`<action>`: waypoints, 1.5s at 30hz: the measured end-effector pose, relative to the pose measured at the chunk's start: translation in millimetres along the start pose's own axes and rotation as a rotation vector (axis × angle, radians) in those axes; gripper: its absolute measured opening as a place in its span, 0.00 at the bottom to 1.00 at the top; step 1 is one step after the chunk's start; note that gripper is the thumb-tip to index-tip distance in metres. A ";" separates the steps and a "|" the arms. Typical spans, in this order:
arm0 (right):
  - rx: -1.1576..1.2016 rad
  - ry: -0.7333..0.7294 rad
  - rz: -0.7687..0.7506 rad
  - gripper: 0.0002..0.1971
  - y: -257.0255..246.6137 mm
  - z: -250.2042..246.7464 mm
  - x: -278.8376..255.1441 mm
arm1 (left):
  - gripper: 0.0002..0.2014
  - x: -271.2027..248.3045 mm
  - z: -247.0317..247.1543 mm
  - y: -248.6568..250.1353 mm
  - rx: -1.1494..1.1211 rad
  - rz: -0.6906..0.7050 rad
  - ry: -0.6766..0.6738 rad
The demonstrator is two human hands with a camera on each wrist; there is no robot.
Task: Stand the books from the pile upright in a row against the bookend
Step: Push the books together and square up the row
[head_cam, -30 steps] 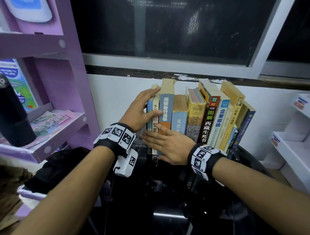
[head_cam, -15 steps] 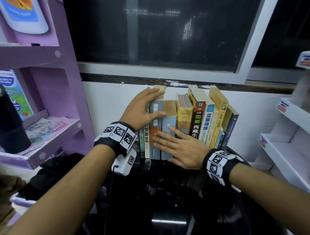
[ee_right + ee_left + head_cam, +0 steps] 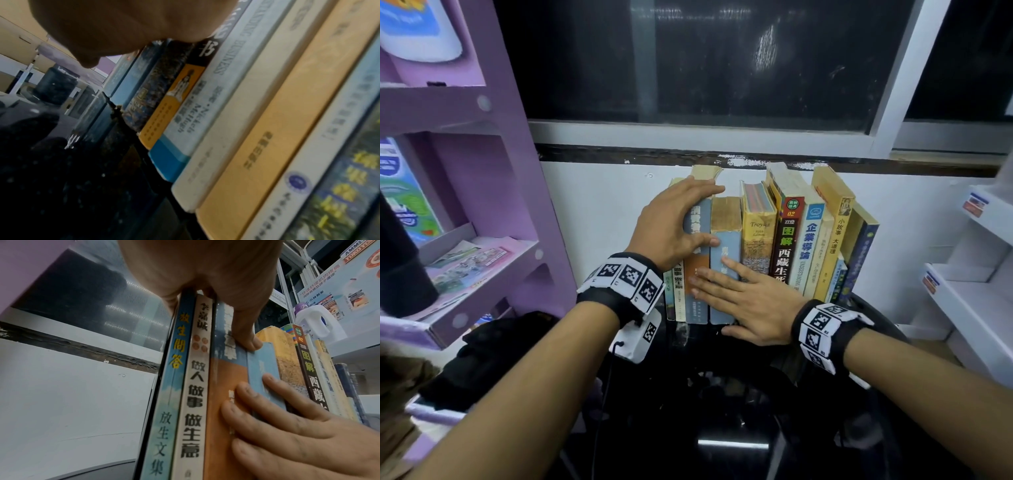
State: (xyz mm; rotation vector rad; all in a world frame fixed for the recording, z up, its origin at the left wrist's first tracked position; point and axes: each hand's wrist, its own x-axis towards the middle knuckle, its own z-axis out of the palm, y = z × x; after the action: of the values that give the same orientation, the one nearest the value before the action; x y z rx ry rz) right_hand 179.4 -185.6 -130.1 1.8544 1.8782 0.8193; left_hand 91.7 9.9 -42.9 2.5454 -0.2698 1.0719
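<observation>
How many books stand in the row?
11 books: four at the left under the left hand and right hand, seven more from the yellow Troyka book rightward; thin ones may be hidden.

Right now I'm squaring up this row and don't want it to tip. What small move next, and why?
Probably push the left books rightward with the left hand to close the row. It grips the tops of the leftmost books, while the right hand lies flat on the spines. The right-end books lean, so the row looks loose. No bookend shows.

Bare forearms, black wristbands (image 3: 828,329), checkered markers
</observation>
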 end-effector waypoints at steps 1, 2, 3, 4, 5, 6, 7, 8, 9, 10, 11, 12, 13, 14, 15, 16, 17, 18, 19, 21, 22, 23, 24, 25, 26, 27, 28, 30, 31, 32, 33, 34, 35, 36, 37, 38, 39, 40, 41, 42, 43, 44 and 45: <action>0.006 0.004 0.003 0.38 -0.4 -0.4 0.0 | 0.36 -0.1 -0.2 0.0 0.001 -0.001 0.003; 0.010 0.009 0.005 0.38 -0.4 -1.3 0.1 | 0.36 -0.1 -0.7 0.5 0.003 -0.001 0.005; 0.012 0.011 0.006 0.38 -0.2 -1.9 0.3 | 0.36 -0.2 -0.7 0.6 0.007 -0.003 0.004; 0.013 0.012 0.006 0.38 -0.1 -2.3 0.2 | 0.35 -0.5 -1.1 1.0 0.013 -0.005 0.002; 0.015 0.011 0.005 0.38 -0.5 -2.9 0.1 | 0.35 -0.9 -1.4 1.3 0.020 -0.008 -0.001; 0.016 0.008 0.007 0.39 -1.3 -3.7 0.2 | 0.35 -1.1 -2.1 2.1 0.027 -0.012 -0.004; 0.018 0.003 0.011 0.39 -1.9 -4.8 0.0 | 0.36 -1.1 -2.8 3.3 0.034 -0.017 -0.010; 0.022 -0.005 0.015 0.39 -2.6 -6.3 -0.3 | 0.36 -1.1 -3.8 5.0 0.039 -0.021 -0.021; 0.023 -0.010 0.016 0.38 -3.2 -8.3 -0.9 | 0.36 -0.6 -5.1 6.3 0.042 -0.024 -0.034; 0.022 -0.012 0.011 0.38 -3.0 -10.6 -1.6 | 0.36 0.0 -6.7 7.2 0.044 -0.025 -0.048; 0.020 -0.012 0.002 0.37 -2.4 -13.6 -2.6 | 0.36 0.8 -8.1 7.1 0.044 -0.025 -0.063; 0.019 -0.011 -0.004 0.36 -1.3 -17.3 -4.3 | 0.35 1.7 -9.6 6.8 0.049 -0.023 -0.079; 0.018 -0.008 -0.003 0.35 0.1 -21.6 -7.1 | 0.35 2.9 -10.8 6.5 0.064 -0.020 -0.093; 0.016 -0.005 0.007 0.34 1.9 -25.4 -11.0 | 0.34 3.8 -12.0 7.0 0.092 -0.018 -0.105; 0.013 -0.003 0.022 0.34 4.0 -28.5 -15.8 | 0.33 5.0 -12.7 8.5 0.123 -0.018 -0.113; 0.012 -0.002 0.036 0.33 6.1 -31.0 -21.1 | 0.33 6.3 -13.5 11.9 0.145 -0.019 -0.113; 0.012 -0.004 0.049 0.33 8.2 -32.7 -26.8 | 0.32 8.0 -13.5 16.0 0.151 -0.015 -0.102; 0.008 -0.008 0.059 0.33 10.2 -34.1 -32.2 | 0.31 10.2 -13.1 21.4 0.144 -0.002 -0.082; -0.002 -0.013 0.068 0.32 12.3 -35.1 -37.4 | 0.30 12.9 -12.3 27.9 0.127 0.014 -0.062; -0.023 -0.017 0.081 0.31 16.1 -36.6 -45.6 | 0.28 18.3 -7.3 41.3 0.071 0.036 -0.049; -0.029 -0.015 0.083 0.31 17.7 -36.9 -48.2 | 0.27 20.9 -4.3 47.8 0.035 0.045 -0.055; -0.034 -0.011 0.083 0.31 18.5 -36.7 -49.8 | 0.27 23.2 -0.6 53.7 -0.001 0.057 -0.065; -0.041 -0.009 0.080 0.31 19.1 -35.8 -50.4 | 0.26 25.0 3.6 59.3 -0.038 0.072 -0.075; -0.052 -0.007 0.078 0.31 19.4 -34.4 -50.1 | 0.26 26.7 7.9 64.0 -0.075 0.083 -0.087; -0.061 -0.005 0.080 0.31 20.1 -32.8 -49.4 | 0.26 28.2 12.4 67.9 -0.109 0.083 -0.104; -0.065 -0.003 0.084 0.31 20.7 -30.9 -48.4 | 0.26 29.4 17.0 69.9 -0.141 0.072 -0.123; -0.063 -0.003 0.089 0.31 21.5 -29.0 -47.4 | 0.26 30.3 21.2 70.4 -0.165 0.051 -0.145; -0.052 -0.001 0.095 0.32 23.0 -24.7 -47.1 | 0.27 30.8 28.6 69.0 -0.173 0.003 -0.195; -0.048 0.003 0.096 0.32 23.3 -22.0 -47.6 | 0.28 30.5 32.0 67.9 -0.163 -0.009 -0.225; -0.045 0.009 0.097 0.33 23.3 -19.2 -48.2 | 0.29 30.0 34.8 67.3 -0.157 -0.014 -0.253; -0.043 0.017 0.099 0.33 22.9 -16.5 -48.4 | 0.30 30.0 37.6 66.3 -0.156 -0.016 -0.271; -0.041 0.027 0.100 0.33 22.8 -14.1 -48.4 | 0.31 30.1 40.1 65.6 -0.158 -0.017 -0.280; -0.040 0.039 0.101 0.33 22.8 -12.0 -48.4 | 0.31 30.5 42.2 64.7 -0.161 -0.016 -0.279; -0.040 0.049 0.102 0.34 23.2 -10.0 -48.3 | 0.31 31.5 44.1 63.2 -0.161 -0.011 -0.273; -0.040 0.057 0.103 0.34 23.7 -8.2 -48.1 | 0.31 32.8 45.8 61.4 -0.164 -0.004 -0.266; -0.036 0.063 0.103 0.34 24.2 -6.9 -47.9 | 0.31 34.0 47.1 59.6 -0.169 -0.001 -0.260; -0.029 0.068 0.102 0.34 24.6 -5.9 -47.9 | 0.30 35.0 48.2 58.7 -0.175 -0.003 -0.256; -0.024 0.070 0.102 0.34 24.9 -4.9 -48.1 | 0.30 36.0 48.8 58.3 -0.178 -0.006 -0.248; -0.023 0.068 0.102 0.34 25.1 -3.8 -48.5 | 0.30 36.6 50.0 58.2 -0.177 -0.008 -0.239; -0.025 0.064 0.102 0.35 25.2 -2.8 -48.9 | 0.30 37.0 50.9 58.6 -0.171 -0.004 -0.228; -0.029 0.059 0.102 0.35 25.5 -2.0 -49.1 | 0.29 37.3 52.0 58.7 -0.166 0.002 -0.217; -0.034 0.058 0.102 0.35 25.8 -1.7 -49.1 | 0.29 37.5 52.8 58.5 -0.167 0.007 -0.211; -0.037 0.059 0.102 0.35 26.1 -1.3 -48.8 | 0.29 37.6 53.4 57.8 -0.174 0.010 -0.208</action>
State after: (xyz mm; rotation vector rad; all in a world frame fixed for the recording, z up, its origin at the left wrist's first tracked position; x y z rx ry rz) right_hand 201.7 -235.1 -119.0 1.9364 1.8029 0.9464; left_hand 134.5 -65.8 -35.5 2.4997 -0.4116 0.7514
